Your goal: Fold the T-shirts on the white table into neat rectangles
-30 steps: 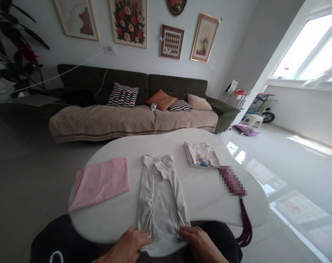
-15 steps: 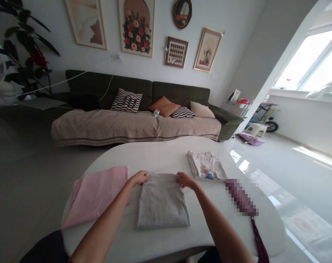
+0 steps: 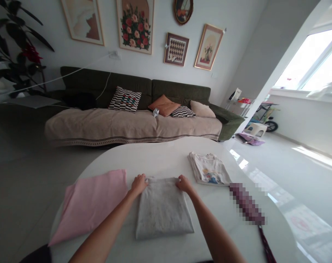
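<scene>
A grey folded shirt (image 3: 164,210) lies flat on the white table directly before me. My left hand (image 3: 140,183) is closed on its far left corner. At the far right corner, my right hand (image 3: 183,183) pinches the fabric. Left of the grey shirt a pink folded cloth (image 3: 96,202) is spread on the table, partly behind my left forearm. To the right, beyond my right hand, sits a stack of folded white shirts (image 3: 209,168) with a coloured print on the top one.
The white table (image 3: 152,155) has a rounded edge. A pixelated dark red item (image 3: 248,204) with a strap lies on its right side. Behind the table stands a green sofa (image 3: 179,89) with a beige cover and several cushions.
The view has shifted slightly, so the table items appear lower. Both hands stay at the far corners of the grey shirt, which keeps its folded shape.
</scene>
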Available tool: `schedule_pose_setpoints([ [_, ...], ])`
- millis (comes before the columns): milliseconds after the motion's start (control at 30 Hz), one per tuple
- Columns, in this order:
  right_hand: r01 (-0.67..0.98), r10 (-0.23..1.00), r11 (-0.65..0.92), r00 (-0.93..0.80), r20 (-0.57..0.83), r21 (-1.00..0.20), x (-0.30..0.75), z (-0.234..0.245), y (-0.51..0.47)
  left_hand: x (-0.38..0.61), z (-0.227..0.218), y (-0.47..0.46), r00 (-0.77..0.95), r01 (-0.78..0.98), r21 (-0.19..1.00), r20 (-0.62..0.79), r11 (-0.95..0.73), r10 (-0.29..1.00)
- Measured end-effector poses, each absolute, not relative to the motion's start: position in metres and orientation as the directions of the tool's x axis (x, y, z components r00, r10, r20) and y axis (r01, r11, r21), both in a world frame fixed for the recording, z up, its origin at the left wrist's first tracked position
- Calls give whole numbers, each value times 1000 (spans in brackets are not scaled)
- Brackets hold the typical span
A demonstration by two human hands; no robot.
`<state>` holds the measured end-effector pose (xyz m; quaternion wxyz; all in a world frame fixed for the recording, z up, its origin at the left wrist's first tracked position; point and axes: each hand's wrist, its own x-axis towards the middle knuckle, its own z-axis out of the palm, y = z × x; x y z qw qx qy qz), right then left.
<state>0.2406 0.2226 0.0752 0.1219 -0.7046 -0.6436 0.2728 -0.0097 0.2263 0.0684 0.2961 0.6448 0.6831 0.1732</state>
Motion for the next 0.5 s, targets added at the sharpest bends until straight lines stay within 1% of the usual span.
schedule_pose_setpoints([
  [100,821,981,-125,16,-196,-557,242,89,221,-15,77,225,53,762,644,-171,70,984],
  [200,783,998,-39,-3,-67,-621,255,128,219,-28,111,229,121,710,704,-102,-14,987],
  [267,754,998,49,-9,63,-655,265,160,211,-36,142,226,164,644,757,6,-112,986],
  [367,709,970,184,-19,242,-681,274,193,184,-40,176,204,231,476,820,232,-318,945],
  [433,687,932,283,-33,360,-670,275,192,160,-37,179,181,242,416,818,321,-397,916],
  [500,710,902,339,-59,427,-618,274,171,134,-32,162,154,244,451,807,300,-382,922],
])
